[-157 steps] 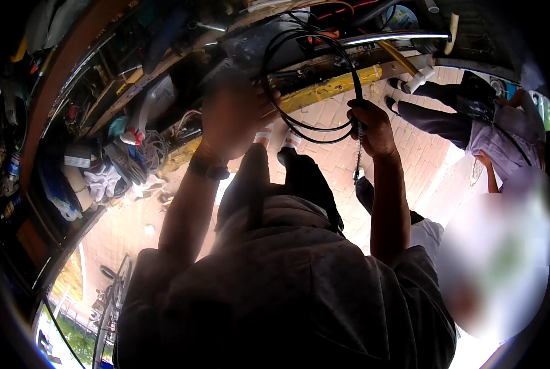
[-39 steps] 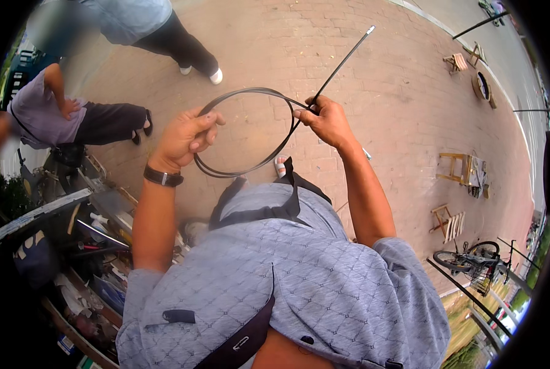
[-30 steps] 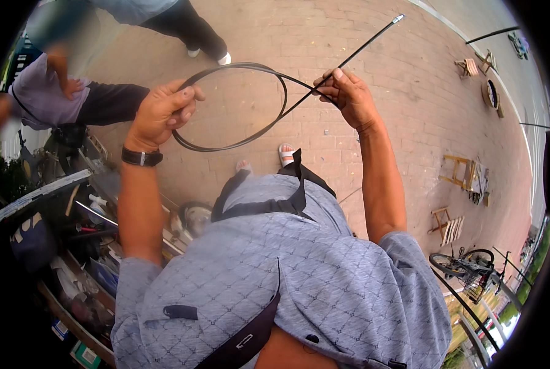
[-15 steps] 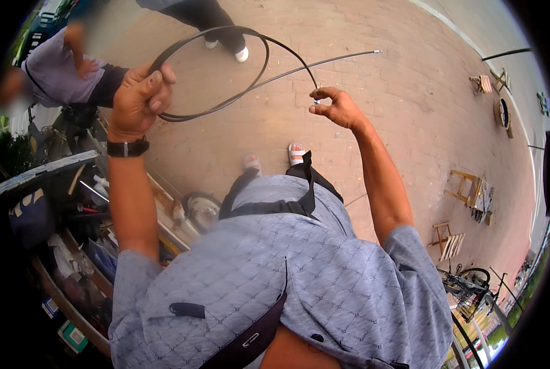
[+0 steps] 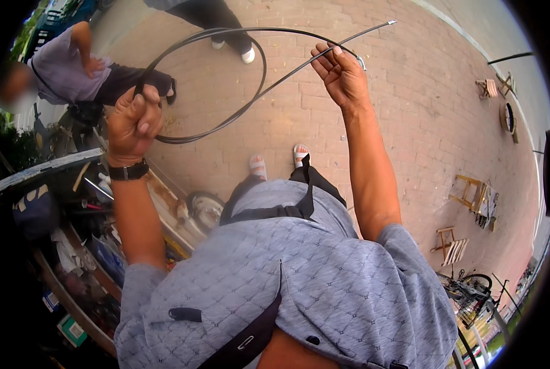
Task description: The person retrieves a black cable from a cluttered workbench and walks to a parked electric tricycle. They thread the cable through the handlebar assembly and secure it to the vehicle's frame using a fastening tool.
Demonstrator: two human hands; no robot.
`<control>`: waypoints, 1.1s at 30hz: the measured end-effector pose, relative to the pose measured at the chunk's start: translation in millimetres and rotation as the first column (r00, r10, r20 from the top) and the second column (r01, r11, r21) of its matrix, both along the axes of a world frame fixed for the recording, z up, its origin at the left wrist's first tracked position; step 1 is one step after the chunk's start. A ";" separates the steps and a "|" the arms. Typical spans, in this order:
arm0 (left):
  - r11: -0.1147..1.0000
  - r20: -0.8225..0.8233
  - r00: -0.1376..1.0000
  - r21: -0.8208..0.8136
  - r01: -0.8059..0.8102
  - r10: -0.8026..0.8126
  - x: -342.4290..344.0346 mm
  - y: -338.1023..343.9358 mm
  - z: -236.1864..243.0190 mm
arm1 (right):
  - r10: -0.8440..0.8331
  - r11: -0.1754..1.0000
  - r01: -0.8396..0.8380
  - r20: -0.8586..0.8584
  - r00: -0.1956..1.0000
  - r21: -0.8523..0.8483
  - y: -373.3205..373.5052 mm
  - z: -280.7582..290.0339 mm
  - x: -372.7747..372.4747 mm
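A long black cable, thin and looped like a bicycle brake cable, stretches between my hands. My left hand, with a dark watch on its wrist, is closed around the left side of the loop. At the right, my right hand has its palm partly turned up, thumb and fingers gripping the cable where two strands cross. One end with a silvery tip sticks out past the hand to the upper right; the other, with a small metal fitting, curves down beside the fingers.
At left stands a cart full of tools and packages. A person in a light shirt is beyond my left hand; another person's legs are further ahead. Wooden stools and a bicycle stand at right on the brick paving.
My right hand has moved up and away, from pinching one cable end to holding the crossing strands. My left hand has dropped slightly nearer, still holding the loop.
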State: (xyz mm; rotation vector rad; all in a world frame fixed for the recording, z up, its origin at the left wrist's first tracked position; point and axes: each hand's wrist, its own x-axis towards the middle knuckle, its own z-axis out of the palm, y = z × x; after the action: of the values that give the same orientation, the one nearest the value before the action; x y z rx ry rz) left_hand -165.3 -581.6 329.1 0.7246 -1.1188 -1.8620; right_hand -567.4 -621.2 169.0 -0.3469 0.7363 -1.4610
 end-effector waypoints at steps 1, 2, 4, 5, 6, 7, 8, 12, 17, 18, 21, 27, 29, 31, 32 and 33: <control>1.000 -0.082 0.997 0.028 0.003 0.000 2.9 -0.5 -5.2 | -0.013 1.000 0.013 -0.023 1.000 0.012 -3.5 8.6 -1.9; 0.996 -0.102 0.993 0.077 -0.050 0.058 3.3 -0.2 -7.1 | -0.016 0.998 0.018 -0.032 0.999 0.053 -5.7 12.9 -3.7; 0.973 -0.134 0.975 0.176 -0.152 0.177 0.6 2.7 -8.8 | -0.020 0.991 0.027 -0.054 0.998 0.132 -8.6 18.1 -8.7; 0.953 -0.162 0.962 0.245 -0.178 0.222 -3.0 0.9 -11.7 | -0.008 0.991 0.012 -0.031 0.999 0.137 -11.8 16.5 -11.4; 0.954 -0.176 0.960 0.244 -0.173 0.219 -2.3 1.8 -14.9 | 0.032 0.987 -0.023 -0.060 0.998 0.158 -12.6 14.6 -12.4; 0.955 -0.189 0.958 0.244 -0.167 0.216 -1.1 3.2 -19.1 | 0.073 0.982 -0.056 -0.087 0.994 0.179 -13.0 12.8 -13.2; 0.956 -0.203 0.956 0.243 -0.161 0.213 -0.5 4.6 -21.2 | 0.113 0.975 -0.089 -0.114 0.987 0.202 -13.4 11.9 -14.4; 0.978 -0.379 0.907 0.165 -0.132 0.186 -0.4 8.8 -25.3 | -0.094 0.964 0.058 0.128 0.987 0.261 -11.1 -12.6 -38.9; 0.978 -0.613 0.762 0.131 -0.162 0.208 10.3 -3.2 -4.2 | -0.479 0.788 0.306 0.219 0.850 0.534 -8.4 -82.0 -94.8; 0.977 -0.612 0.761 0.127 -0.173 0.214 17.7 -6.6 -4.8 | -0.502 0.790 0.338 0.222 0.836 0.511 1.8 -92.6 -110.1; 0.977 -0.511 0.833 0.081 -0.199 0.212 21.3 -6.5 2.0 | -0.393 0.875 0.314 0.161 0.906 0.369 25.1 -77.4 -129.6; 0.949 -0.332 0.889 0.128 -0.289 0.315 7.5 -15.9 -11.8 | 0.106 0.992 -0.053 -0.507 0.856 0.118 45.3 17.4 -120.7; 0.948 -0.359 0.878 0.165 -0.273 0.316 6.6 -19.3 -17.3 | 0.083 0.997 -0.064 -0.527 0.846 0.053 43.5 37.1 -118.0; 0.939 -0.339 0.877 0.169 -0.300 0.341 8.7 -22.3 -25.3 | 0.030 0.997 -0.062 -0.533 0.846 -0.042 43.8 51.3 -114.9; 0.920 -0.304 0.869 0.165 -0.356 0.391 12.5 -18.8 -29.7 | -0.013 0.996 -0.037 -0.512 0.859 -0.087 42.2 58.3 -108.5; 0.888 -0.262 0.850 0.194 -0.418 0.457 11.7 -16.5 -32.7 | -0.031 0.992 -0.031 -0.478 0.878 -0.121 43.3 60.5 -108.8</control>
State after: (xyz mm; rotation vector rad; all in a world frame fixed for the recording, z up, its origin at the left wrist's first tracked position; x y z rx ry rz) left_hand -153.6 -598.1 296.4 0.6733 -0.5774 -1.5882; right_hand -676.3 -577.9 229.5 -0.8277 1.0410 -1.4376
